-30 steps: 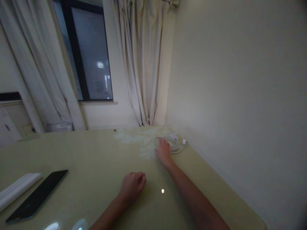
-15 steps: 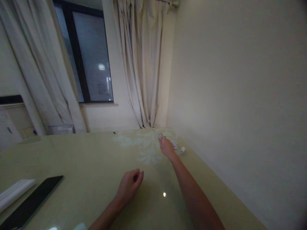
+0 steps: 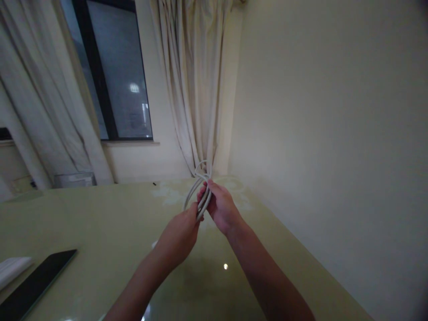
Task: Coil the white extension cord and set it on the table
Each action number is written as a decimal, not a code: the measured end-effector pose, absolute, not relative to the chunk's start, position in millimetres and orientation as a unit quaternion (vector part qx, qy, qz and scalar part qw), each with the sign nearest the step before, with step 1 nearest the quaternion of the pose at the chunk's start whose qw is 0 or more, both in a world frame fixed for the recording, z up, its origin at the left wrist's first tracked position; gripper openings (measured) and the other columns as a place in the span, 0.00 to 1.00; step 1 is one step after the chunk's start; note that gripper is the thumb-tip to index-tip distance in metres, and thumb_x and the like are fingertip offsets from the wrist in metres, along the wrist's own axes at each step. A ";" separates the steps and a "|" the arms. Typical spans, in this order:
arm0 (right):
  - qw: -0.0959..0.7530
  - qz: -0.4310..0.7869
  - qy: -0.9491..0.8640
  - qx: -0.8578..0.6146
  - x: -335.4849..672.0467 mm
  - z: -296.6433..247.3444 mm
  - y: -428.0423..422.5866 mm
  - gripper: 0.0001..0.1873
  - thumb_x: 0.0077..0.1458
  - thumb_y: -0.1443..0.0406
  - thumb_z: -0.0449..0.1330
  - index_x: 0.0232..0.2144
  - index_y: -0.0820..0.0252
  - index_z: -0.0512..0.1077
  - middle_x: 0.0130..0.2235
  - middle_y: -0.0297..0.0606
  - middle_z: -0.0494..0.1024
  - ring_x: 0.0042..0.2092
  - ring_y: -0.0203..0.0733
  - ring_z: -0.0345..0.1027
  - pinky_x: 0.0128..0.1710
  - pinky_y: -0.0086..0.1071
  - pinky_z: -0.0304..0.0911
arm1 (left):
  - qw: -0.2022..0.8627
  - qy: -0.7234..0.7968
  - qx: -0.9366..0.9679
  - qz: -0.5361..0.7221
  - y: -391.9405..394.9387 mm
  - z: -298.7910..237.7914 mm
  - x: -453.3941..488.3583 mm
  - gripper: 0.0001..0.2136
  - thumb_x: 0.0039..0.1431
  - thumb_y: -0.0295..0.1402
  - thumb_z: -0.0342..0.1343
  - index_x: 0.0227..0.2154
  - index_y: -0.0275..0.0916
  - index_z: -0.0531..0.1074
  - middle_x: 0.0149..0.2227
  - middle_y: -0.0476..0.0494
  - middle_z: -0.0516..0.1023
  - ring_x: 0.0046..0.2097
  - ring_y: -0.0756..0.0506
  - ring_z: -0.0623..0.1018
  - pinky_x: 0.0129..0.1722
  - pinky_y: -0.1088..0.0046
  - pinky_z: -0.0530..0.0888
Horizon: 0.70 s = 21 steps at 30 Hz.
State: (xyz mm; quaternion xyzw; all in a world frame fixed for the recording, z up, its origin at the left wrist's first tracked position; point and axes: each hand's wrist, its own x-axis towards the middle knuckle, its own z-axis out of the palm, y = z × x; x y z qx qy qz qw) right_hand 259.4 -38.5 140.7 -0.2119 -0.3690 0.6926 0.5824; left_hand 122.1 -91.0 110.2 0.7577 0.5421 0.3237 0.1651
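Note:
A pale coiled cable (image 3: 191,192) is held up between my two hands above the table. My left hand (image 3: 182,229) grips the lower part of the coil, its fingers closed around the strands. Higher up on the right, my right hand (image 3: 222,206) pinches the same bundle, thumb on top. Loops of the cable rise past my right fingertips toward the curtain. A small white piece peeks out beside my left wrist, mostly hidden; I cannot tell whether it belongs to the cable.
The greenish glossy table (image 3: 110,223) stretches to a wall (image 3: 317,133) on the right. At the left lie a dark flat device (image 3: 40,281) and a white object (image 3: 15,267). A tiny black item (image 3: 154,183) lies near the far edge, before the curtains (image 3: 197,89).
My right hand has lifted the cable off the table's far right and drawn it back toward the middle. My left hand has moved up and taken hold of it too.

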 end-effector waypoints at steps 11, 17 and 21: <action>0.625 0.610 -0.452 -0.181 261.3 150.8 -50.3 0.19 0.48 0.56 0.77 0.39 0.55 0.77 0.42 0.36 0.85 0.45 0.42 0.80 0.43 0.34 0.76 | 0.430 0.371 0.577 0.587 -92.8 131.1 113.3 0.18 0.65 0.51 0.61 0.34 0.40 0.72 0.29 0.51 0.71 0.31 0.49 0.72 0.38 0.69 0.78; 0.549 0.552 -0.568 -0.266 268.6 149.6 -44.8 0.19 0.55 0.49 0.70 0.37 0.58 0.78 0.37 0.38 0.83 0.36 0.39 0.77 0.32 0.30 0.71 | 0.571 0.327 0.417 0.626 -100.2 135.8 125.2 0.19 0.56 0.47 0.71 0.36 0.36 0.75 0.24 0.57 0.65 0.24 0.55 0.64 0.31 0.77 0.75; 0.519 0.424 -0.677 -0.304 267.4 153.6 -63.1 0.15 0.61 0.52 0.67 0.35 0.56 0.75 0.33 0.36 0.81 0.32 0.38 0.74 0.30 0.31 0.68 | 0.601 0.281 0.356 0.658 -97.8 137.9 123.0 0.13 0.61 0.39 0.68 0.34 0.36 0.73 0.26 0.56 0.66 0.22 0.57 0.59 0.25 0.80 0.71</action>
